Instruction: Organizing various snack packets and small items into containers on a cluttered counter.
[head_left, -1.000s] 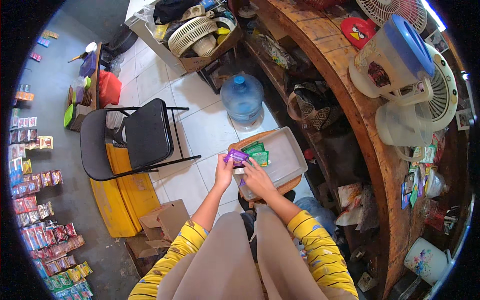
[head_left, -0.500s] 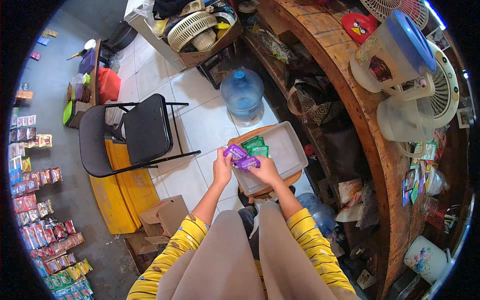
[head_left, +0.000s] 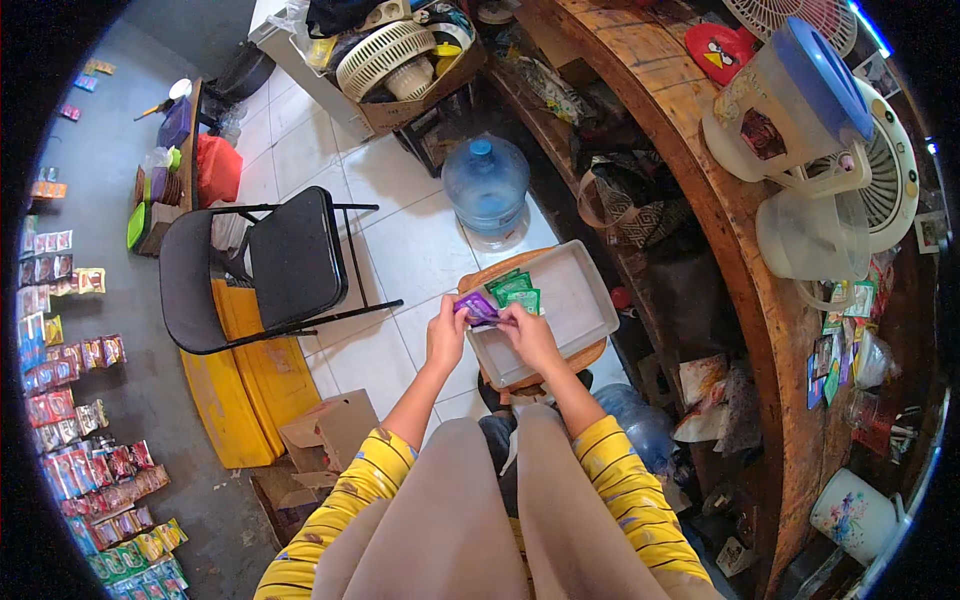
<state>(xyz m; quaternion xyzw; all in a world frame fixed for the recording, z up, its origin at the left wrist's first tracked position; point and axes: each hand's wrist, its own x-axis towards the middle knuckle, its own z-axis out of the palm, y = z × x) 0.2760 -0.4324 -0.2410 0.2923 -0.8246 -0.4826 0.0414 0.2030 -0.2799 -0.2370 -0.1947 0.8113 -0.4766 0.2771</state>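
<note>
Between my two hands are purple sachets (head_left: 476, 308), held over the near left corner of a shallow clear plastic tray (head_left: 570, 300). My left hand (head_left: 445, 332) is closed on their left side, and my right hand (head_left: 528, 333) pinches the right edge. How many purple sachets there are cannot be made out, since they overlap. Several green sachets (head_left: 516, 290) lie in the tray just beyond my right fingers. Under the tray is a round-edged wooden stool (head_left: 520, 262), mostly covered by it.
A blue water gallon (head_left: 485, 190) stands on the tiles beyond the tray, and another (head_left: 635, 425) lies right of my legs. A black folding chair (head_left: 295, 255) and yellow box (head_left: 225, 380) are at left. A curved wooden counter (head_left: 690, 150) runs along the right.
My hands have drawn the purple sachets together; two spread apart before now overlap in one small bundle. My right hand has shifted slightly. The green sachets stay put.
</note>
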